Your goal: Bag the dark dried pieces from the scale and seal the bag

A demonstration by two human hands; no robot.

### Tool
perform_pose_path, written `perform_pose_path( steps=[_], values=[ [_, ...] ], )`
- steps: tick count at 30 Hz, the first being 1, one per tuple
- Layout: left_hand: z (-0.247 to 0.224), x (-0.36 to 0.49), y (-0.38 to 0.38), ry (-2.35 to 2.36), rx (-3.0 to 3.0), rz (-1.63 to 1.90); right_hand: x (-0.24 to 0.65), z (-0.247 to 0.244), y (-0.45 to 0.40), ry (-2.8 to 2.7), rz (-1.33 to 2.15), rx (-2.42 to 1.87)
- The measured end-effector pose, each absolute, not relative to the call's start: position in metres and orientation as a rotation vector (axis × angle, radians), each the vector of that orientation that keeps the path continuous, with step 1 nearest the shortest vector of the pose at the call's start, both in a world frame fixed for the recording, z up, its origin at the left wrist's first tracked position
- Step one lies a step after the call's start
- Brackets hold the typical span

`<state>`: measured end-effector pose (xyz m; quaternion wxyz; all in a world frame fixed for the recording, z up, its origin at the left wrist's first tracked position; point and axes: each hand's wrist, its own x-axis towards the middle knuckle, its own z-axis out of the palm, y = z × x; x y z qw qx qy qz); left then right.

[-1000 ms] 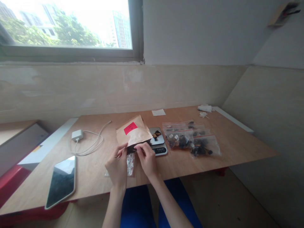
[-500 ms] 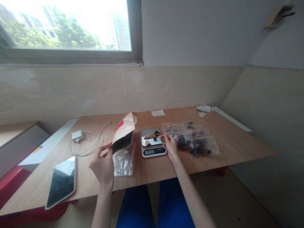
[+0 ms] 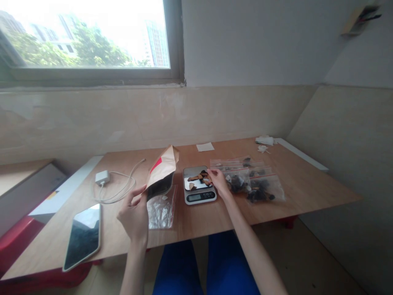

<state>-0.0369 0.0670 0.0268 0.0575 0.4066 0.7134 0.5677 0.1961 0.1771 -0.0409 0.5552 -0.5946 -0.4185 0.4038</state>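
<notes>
My left hand pinches the lower end of a brown paper bag with a red patch, tilted above the table. Under it lies a clear zip bag. My right hand is at the right edge of the digital scale, its fingertips closed at a brown dried piece over the plate. Several brown and dark dried pieces rest on the metal plate. To the right of that hand are zip bags with dark dried pieces.
A tablet lies at the table's left front, with a white charger and its cable behind. A white paper and some crumpled white items are at the back of the wooden table.
My right hand has moved slightly up and inward over the scale plate, bringing the brown piece against the others. My left hand still holds the paper bag; the view has shifted slightly.
</notes>
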Motion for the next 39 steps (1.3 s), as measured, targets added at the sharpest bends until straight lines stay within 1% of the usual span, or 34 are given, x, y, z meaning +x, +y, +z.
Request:
perform_pose_path(
  steps=[10, 17, 30, 35, 39],
  values=[
    [0.022, -0.037, 0.068, 2.125, 1.290, 1.732, 0.202, -0.047, 0.187, -1.069, 0.875, -1.410],
    [0.024, -0.037, 0.067, 2.126, 1.261, 1.722, 0.202, -0.043, 0.186, -1.149, 0.908, -1.368],
    [0.021, -0.038, 0.066, 2.106, 1.284, 1.725, 0.204, -0.027, 0.180, -1.041, 0.899, -1.276],
    [0.021, -0.038, 0.067, 2.109, 1.262, 1.715, 0.210, -0.024, 0.187, -1.035, 0.873, -1.275],
    [0.022, -0.035, 0.067, 2.106, 1.243, 1.710, 0.196, -0.024, 0.203, -1.111, 0.865, -1.306]
  ],
)
